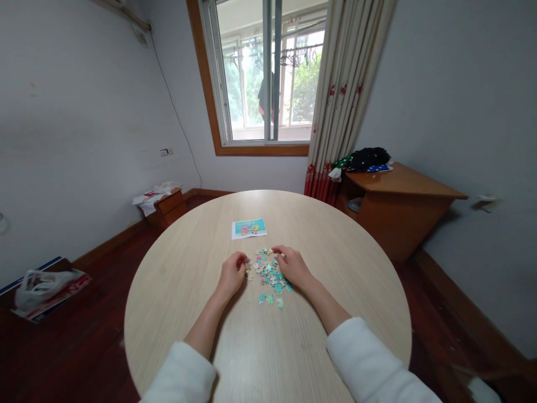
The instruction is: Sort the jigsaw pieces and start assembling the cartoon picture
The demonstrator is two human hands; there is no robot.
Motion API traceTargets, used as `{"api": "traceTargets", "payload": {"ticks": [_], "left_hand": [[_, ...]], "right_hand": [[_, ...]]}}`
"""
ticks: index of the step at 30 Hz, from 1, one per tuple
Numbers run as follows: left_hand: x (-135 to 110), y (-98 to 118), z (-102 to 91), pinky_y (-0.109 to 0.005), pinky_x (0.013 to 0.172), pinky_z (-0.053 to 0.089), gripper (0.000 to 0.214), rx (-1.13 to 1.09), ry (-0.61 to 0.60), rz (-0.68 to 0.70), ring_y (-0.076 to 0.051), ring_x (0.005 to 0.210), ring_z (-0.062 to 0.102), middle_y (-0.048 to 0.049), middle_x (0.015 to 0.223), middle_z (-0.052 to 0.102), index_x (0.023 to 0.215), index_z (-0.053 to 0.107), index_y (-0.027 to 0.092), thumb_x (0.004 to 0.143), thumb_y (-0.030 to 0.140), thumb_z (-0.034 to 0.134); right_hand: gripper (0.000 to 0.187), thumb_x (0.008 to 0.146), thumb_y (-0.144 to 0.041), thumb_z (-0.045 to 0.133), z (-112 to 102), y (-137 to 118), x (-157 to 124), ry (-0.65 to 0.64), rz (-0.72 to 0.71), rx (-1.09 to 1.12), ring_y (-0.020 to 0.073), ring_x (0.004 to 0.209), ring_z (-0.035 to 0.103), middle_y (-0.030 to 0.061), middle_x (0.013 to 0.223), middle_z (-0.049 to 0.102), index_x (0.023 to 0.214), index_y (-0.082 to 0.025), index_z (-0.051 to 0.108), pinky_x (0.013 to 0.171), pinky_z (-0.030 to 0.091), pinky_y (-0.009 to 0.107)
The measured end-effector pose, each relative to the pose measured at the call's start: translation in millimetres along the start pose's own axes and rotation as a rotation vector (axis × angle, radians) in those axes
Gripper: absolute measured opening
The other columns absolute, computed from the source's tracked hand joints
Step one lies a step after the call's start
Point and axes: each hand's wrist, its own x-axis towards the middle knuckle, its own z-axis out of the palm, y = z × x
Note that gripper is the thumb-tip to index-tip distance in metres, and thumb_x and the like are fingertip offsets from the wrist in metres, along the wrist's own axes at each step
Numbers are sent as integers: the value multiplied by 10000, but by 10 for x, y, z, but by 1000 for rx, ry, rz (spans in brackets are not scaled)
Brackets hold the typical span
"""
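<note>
A loose pile of jigsaw puzzle pieces [272, 275], turquoise, yellow, pink and bare cardboard backs, lies in the middle of the round table [176, 313]. At the pile's left edge is my left hand [233, 274], its fingers curled and pinched at a puzzle piece [247, 261] that is mostly hidden. My right hand [292, 265] rests over the right side of the pile, fingers stretched forward and thumb apart, fingertips near the far pieces. Beyond the pile, flat on the table, is a picture sheet [250, 228] with cartoon figures on turquoise.
Several pieces [271, 299] lie apart on the near side of the pile. Behind the table are a window [247, 73] and a curtain [331, 106]. A wooden desk [403, 184] with cloth on it stands right; a small cabinet [171, 206] stands left. Someone is partly visible outside.
</note>
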Motion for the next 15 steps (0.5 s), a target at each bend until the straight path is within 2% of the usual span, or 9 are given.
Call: {"api": "traceTargets", "payload": {"ticks": [1,3,5,7,10,13,15], "left_hand": [[-2,1,4,-264,693,469,159,-9,-6,2,-145,722,594,-21,740,610,759,545,166,690,76,433],[-10,1,12,-278,734,476,199,-13,-21,13,-146,764,599,-31,781,609,797,545,163,678,52,430],[-23,1,16,-294,775,477,256,17,-44,29,-150,814,598,-46,841,611,857,550,157,663,31,440],[-40,1,17,-318,831,470,318,57,-78,52,-163,897,590,-71,938,612,938,553,149,658,28,463],[-70,4,15,-371,944,421,429,87,-147,106,-199,1068,535,-113,1127,571,1099,523,144,675,88,549],[-93,10,20,-423,1013,358,570,113,-224,156,-236,1173,468,-137,1245,516,1222,468,156,677,170,635],[-97,12,28,-432,1012,356,583,147,-236,146,-247,1182,461,-149,1261,511,1246,458,151,694,190,641]], "right_hand": [[339,849,-215,453,9,-9,4,2,2,-57,205,1082,547,114,1157,616,1157,-163,584,946,403,366],[496,844,-356,505,30,-40,-5,-57,4,-157,258,1249,404,150,1339,470,1305,-177,464,1020,312,446],[646,827,-474,513,51,-76,-30,-166,8,-216,295,1308,316,167,1404,382,1389,-203,345,1042,243,505],[669,809,-513,525,71,-101,-58,-255,-29,-244,305,1309,313,162,1399,391,1388,-228,350,1047,205,527],[575,763,-477,609,93,-99,-73,-274,-142,-235,279,1252,393,129,1339,469,1283,-259,495,1025,249,493],[329,785,-343,624,108,-66,-51,-228,-199,-173,227,1119,506,100,1191,580,1098,-243,636,953,353,411],[195,803,-244,605,117,-49,-30,-212,-210,-128,196,1018,552,91,1076,630,980,-210,679,898,400,357]]}}
